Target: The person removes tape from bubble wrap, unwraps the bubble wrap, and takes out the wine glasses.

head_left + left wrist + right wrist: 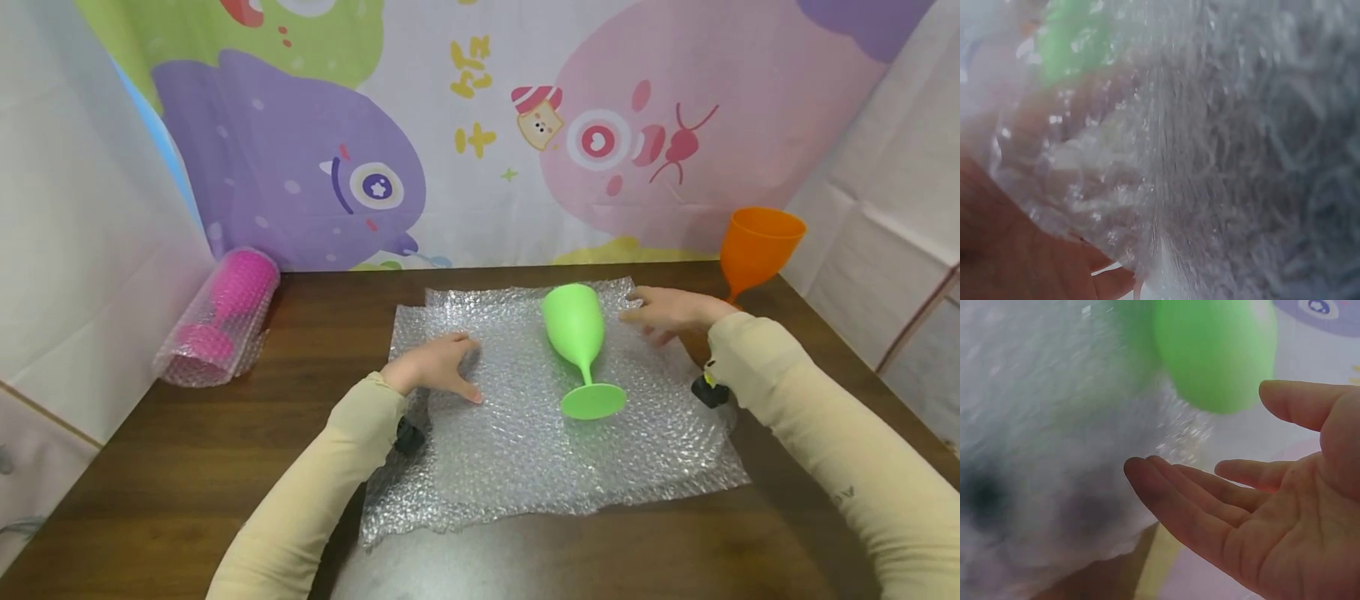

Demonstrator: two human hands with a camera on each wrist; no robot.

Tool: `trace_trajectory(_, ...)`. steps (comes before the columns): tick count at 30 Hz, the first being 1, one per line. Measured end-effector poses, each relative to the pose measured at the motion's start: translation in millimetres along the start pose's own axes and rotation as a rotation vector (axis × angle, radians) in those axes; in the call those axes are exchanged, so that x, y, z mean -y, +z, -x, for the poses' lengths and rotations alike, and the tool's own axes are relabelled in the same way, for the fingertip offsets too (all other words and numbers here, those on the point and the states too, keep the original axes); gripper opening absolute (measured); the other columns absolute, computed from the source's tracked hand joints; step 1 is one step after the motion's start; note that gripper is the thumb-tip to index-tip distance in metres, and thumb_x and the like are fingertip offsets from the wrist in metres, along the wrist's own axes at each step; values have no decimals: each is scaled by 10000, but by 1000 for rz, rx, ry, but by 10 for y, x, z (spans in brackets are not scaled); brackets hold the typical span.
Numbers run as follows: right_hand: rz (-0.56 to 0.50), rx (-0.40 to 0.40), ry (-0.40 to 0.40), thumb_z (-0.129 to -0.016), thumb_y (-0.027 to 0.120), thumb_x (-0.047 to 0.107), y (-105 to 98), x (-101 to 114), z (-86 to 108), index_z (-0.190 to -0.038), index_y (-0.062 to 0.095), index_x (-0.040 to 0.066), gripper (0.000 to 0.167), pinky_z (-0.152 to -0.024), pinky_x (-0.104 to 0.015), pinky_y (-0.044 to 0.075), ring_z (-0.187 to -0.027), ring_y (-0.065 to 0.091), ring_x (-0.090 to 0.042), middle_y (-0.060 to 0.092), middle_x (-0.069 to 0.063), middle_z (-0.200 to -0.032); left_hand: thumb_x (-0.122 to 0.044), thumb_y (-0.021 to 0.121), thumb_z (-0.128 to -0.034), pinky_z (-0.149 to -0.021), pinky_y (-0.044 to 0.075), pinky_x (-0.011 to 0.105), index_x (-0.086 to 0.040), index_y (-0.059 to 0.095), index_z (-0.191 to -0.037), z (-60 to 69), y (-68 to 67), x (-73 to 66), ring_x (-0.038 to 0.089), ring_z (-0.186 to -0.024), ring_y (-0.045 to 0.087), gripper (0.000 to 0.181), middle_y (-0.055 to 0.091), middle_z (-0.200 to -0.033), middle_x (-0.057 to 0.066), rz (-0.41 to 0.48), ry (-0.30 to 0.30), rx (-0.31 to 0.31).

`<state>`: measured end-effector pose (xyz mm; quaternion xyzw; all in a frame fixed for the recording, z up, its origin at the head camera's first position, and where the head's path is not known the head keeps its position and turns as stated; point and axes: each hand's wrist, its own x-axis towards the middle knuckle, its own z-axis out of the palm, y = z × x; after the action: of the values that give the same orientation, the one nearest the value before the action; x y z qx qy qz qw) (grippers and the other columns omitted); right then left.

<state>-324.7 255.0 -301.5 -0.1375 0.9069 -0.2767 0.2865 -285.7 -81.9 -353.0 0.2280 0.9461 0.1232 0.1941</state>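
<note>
A green plastic goblet (576, 325) lies on its side on overlapping sheets of bubble wrap (510, 450), its round foot toward me. At the left part of the wrap is my left hand (437, 367), thumb and fingers spread, with no object in its grasp. The left wrist view is mostly filled by blurred bubble wrap (1222, 144), which partly covers that hand. My right hand (667, 310) hovers by the wrap's far right corner, right of the goblet's bowl. In the right wrist view its fingers (1197, 512) are extended, apart from the green bowl (1219, 356).
An orange goblet (759, 250) stands upright at the back right, behind my right forearm. At the back left lies a pink goblet (240, 287) rolled in bubble wrap. A cartoon-printed cloth (480, 208) hangs along the far edge of the brown wooden table (322, 333).
</note>
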Motion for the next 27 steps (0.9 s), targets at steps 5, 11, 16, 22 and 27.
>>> trace_trajectory(5,7,-58,-14,-958,407,343,-20,209,-34,-1423,81,-47,689,-818,-412,499,-1196,407,-437,193,-305,-1423,-400,723,-739,-1057,277,454,-52,376,-1369,3,4,-15,326,-1323,289,799,297,-1447,157,-10,23,-32)
trace_trajectory(11,4,-153,-11,-919,424,476,74,345,-145,-1427,150,2,747,-866,-435,472,-1250,363,-394,217,-235,-1453,-368,698,-774,-1042,304,443,-65,433,-1336,19,9,-15,306,-1307,324,690,366,-1411,137,20,29,-77)
trace_trajectory(16,-17,-211,7,-875,455,548,190,360,-268,-1435,151,27,823,-858,-457,472,-1300,275,-390,186,-223,-1468,-284,654,-820,-996,352,457,-47,500,-1274,38,-11,-11,331,-1240,405,535,440,-1343,163,101,-23,-225)
trace_trajectory(22,-52,-229,-17,-873,481,521,273,358,-332,-1418,177,9,808,-816,-447,495,-1224,383,-372,285,-226,-1415,-240,641,-829,-958,381,466,-40,552,-1211,69,-34,51,345,-1185,447,440,471,-1295,169,159,-153,-444)
trace_trajectory(27,-79,-234,-38,-881,488,494,303,348,-330,-1387,216,-29,777,-832,-451,487,-1177,427,-363,334,-233,-1370,-213,630,-835,-968,368,484,-44,560,-1194,80,-6,118,351,-1208,427,403,444,-1323,176,231,-183,-495)
